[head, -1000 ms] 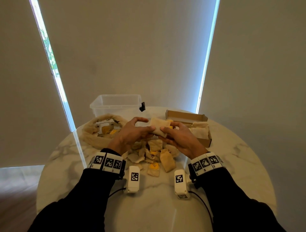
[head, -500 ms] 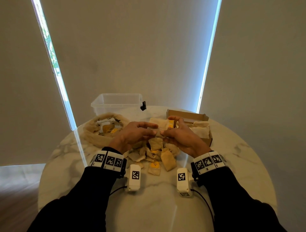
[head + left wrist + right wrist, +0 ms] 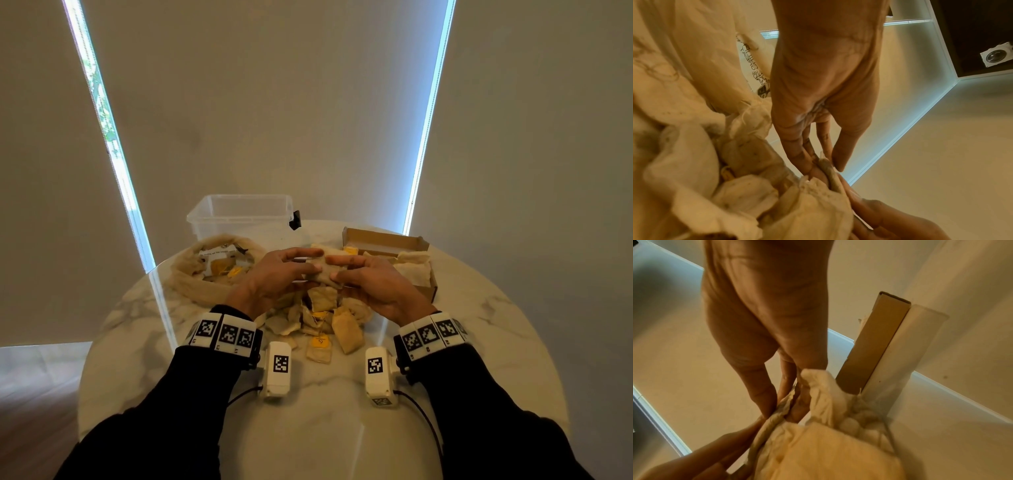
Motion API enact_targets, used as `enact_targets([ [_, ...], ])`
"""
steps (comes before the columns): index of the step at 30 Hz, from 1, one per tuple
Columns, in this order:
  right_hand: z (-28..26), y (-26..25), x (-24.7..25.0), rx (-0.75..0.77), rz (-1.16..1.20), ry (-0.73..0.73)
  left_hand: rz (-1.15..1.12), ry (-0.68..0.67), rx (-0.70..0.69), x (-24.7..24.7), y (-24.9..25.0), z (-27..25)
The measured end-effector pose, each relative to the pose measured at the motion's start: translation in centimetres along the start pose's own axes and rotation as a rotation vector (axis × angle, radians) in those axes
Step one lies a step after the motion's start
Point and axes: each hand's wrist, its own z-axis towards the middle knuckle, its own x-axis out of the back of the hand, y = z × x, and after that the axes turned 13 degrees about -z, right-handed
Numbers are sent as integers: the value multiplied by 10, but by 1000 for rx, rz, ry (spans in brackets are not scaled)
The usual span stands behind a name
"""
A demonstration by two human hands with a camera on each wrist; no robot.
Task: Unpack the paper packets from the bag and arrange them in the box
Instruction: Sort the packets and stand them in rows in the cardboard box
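Marble-look round tabletop (image 3: 496, 342), white w/ grey veins, glossy; plain beige blinds behind, bright slits of daylight either side. Clear plastic tub (image 3: 239, 214) beyond the fingers, contents not visible. Soft cloth bag (image 3: 202, 274), mouth rolled open, sits just left of the left hand's fingers (image 3: 301, 255), w/ a white printed card and yellow-tagged packets inside. Cardboard box (image 3: 387, 240), brown, shallow, open, lies just right of the right hand's fingers (image 3: 346, 260); several crumpled cream packets in its near end, one yellow tag at its far left corner. Left hand (image 3: 274, 277) and right hand (image 3: 376, 284) meet fingertip to fingertip, both pinching one paper packet (image 3: 322, 270) between thumb and fingers, held above a loose pile of packets (image 3: 325, 315) on the tabletop. Packets look thin, wrinkled, pillow-shaped, tan to cream; some w/ small yellow square tags.
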Motion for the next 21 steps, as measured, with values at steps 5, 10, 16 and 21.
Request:
enact_targets([
  [5,2,-18,39,26,-24,132,-62,1,-17,8,2,1],
  [10,20,-36,94,26,-182,319,-46,22,-35,11,2,0],
  [16,52,-27,105,-99,-469,315,-27,47,-28,10,1,0],
  [21,64,-14,95,-163,-572,282,-25,40,-24,11,1,-1],
])
